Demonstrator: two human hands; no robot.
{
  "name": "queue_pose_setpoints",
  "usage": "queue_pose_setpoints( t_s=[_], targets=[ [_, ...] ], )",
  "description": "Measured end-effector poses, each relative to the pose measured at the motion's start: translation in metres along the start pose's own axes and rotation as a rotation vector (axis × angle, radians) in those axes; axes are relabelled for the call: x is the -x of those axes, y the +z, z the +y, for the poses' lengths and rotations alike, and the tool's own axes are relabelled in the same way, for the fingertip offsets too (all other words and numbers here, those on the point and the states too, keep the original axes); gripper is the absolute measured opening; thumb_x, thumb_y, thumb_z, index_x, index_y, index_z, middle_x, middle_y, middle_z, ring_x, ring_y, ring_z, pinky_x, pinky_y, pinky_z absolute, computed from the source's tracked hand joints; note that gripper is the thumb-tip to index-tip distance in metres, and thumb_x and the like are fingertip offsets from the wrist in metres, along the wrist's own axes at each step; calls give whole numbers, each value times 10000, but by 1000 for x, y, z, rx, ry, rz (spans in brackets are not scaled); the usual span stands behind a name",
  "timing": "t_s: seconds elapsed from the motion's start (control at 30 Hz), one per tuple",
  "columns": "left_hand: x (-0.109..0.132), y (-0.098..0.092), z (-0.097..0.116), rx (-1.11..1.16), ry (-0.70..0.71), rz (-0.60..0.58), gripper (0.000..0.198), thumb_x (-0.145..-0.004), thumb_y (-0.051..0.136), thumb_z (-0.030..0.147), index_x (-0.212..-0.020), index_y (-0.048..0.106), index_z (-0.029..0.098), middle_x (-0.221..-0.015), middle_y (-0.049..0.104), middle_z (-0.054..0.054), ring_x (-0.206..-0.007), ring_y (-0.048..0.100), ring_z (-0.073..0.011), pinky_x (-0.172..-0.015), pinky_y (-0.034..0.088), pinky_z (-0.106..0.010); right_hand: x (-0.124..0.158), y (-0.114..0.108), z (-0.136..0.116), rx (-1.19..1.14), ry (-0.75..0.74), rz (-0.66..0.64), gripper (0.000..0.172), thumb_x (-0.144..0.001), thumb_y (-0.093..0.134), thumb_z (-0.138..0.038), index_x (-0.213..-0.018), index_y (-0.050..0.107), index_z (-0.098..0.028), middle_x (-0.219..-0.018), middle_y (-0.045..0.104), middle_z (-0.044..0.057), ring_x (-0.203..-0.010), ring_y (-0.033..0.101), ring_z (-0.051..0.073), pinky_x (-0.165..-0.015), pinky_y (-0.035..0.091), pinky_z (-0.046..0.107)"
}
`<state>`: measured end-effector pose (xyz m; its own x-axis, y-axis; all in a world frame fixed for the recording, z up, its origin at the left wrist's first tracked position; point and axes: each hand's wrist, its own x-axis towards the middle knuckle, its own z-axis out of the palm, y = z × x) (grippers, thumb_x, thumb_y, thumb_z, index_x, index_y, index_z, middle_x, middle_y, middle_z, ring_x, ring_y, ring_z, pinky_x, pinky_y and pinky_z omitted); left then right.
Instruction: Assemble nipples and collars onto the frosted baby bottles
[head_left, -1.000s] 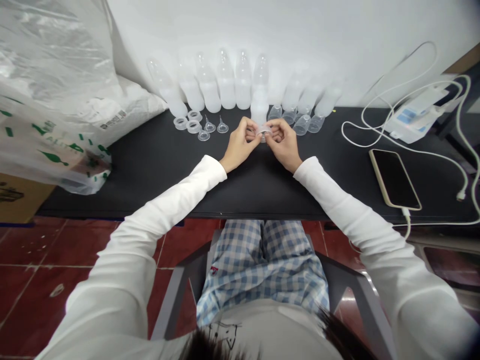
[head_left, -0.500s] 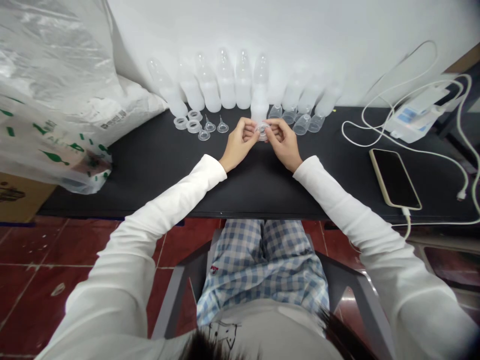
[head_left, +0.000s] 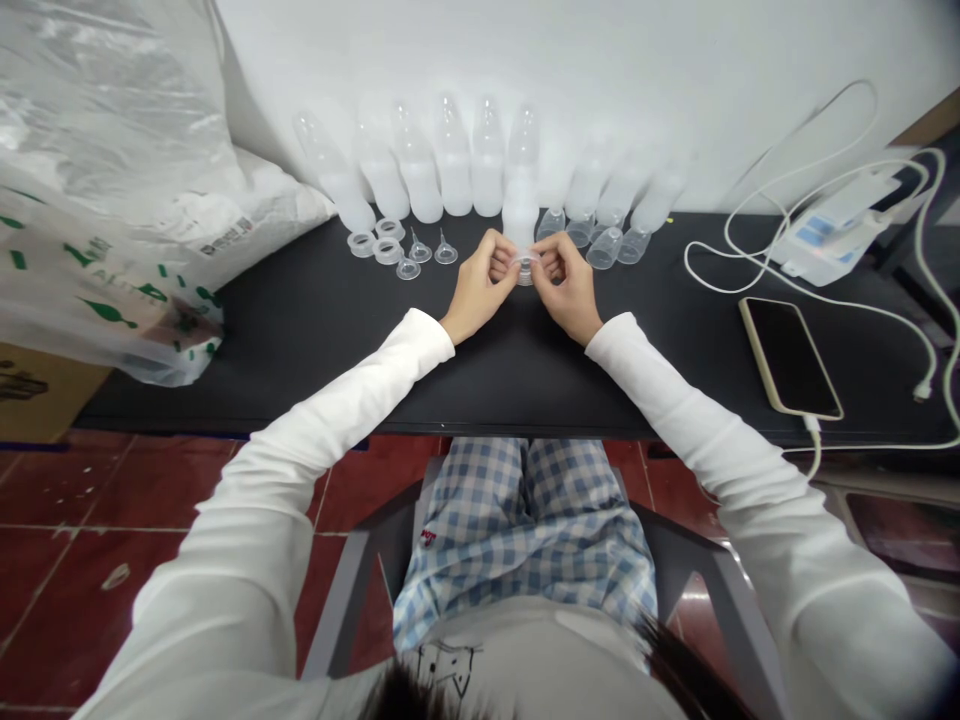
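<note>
My left hand (head_left: pixel 482 285) and my right hand (head_left: pixel 566 287) meet at the middle of the black table. Fingers and thumbs of both pinch a translucent bottle collar ring (head_left: pixel 526 268) from its two sides; a clear teat seems to sit in it, partly hidden. Just behind stands a white baby bottle (head_left: pixel 520 200) with a clear dome top. Left of my hands lie several loose collar rings (head_left: pixel 361 244) and three clear teats (head_left: pixel 445 250), tips up. To the right several clear bottle caps (head_left: pixel 604 248) rest on the table.
More bottles (head_left: pixel 455 170) line the white wall on both sides. A plastic bag (head_left: pixel 112 270) and a white sack bulge over the left end. On the right lie a phone (head_left: pixel 791 357) on a charging cable, a white power strip (head_left: pixel 832 230) and looped cords.
My hands stay in almost the same spot, with the fingers shifting slightly around the collar ring. The ring looks turned or tilted a little. Nothing else has visibly moved.
</note>
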<state>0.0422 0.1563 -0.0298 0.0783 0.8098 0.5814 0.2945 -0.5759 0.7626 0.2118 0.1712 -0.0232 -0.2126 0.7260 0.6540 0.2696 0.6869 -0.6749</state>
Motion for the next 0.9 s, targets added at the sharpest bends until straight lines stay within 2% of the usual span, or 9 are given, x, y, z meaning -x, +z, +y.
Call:
queue_pose_setpoints(
  t_s=[0.13,0.27,0.53,0.73,0.9],
  targets=[
    [0,0,-7,34,-46,-11,485,-890,644,659,-1057,569,209,-900,630,-16,-771,645,-116,-723,561,-256,-2,-2,9,-33,24,-41,571,-885,541,-787,-1035,636,-244,-778,606,14,-654,578,148,-682,624,355],
    [0,-1,-12,74,-85,-22,457,-899,665,622,-1070,557,212,-940,641,-17,-792,649,-107,-736,563,-244,-2,-2,16,-62,39,-81,597,-864,558,-799,-1092,619,-251,-844,610,21,-680,587,141,-642,616,319],
    [-1,-2,-8,20,-23,-91,368,-920,697,495,-1105,550,212,-1041,649,-49,-915,664,-139,-830,581,-289,1,0,25,-101,88,-103,586,-866,558,-794,-1111,576,-262,-869,601,31,-699,608,158,-595,615,327],
    [-2,-2,-7,20,-20,-70,346,-908,716,482,-1055,532,228,-1033,644,-34,-862,653,-123,-778,569,-267,3,1,15,-40,57,-101,574,-913,492,-780,-1135,562,-256,-933,617,49,-736,615,170,-678,627,373],
    [-2,-1,-8,52,-66,-43,345,-881,759,432,-1023,532,216,-1008,639,-20,-822,644,-102,-756,556,-244,0,-5,12,11,7,-131,544,-914,542,-745,-1126,579,-245,-952,636,63,-750,623,184,-711,613,389]
  ],
)
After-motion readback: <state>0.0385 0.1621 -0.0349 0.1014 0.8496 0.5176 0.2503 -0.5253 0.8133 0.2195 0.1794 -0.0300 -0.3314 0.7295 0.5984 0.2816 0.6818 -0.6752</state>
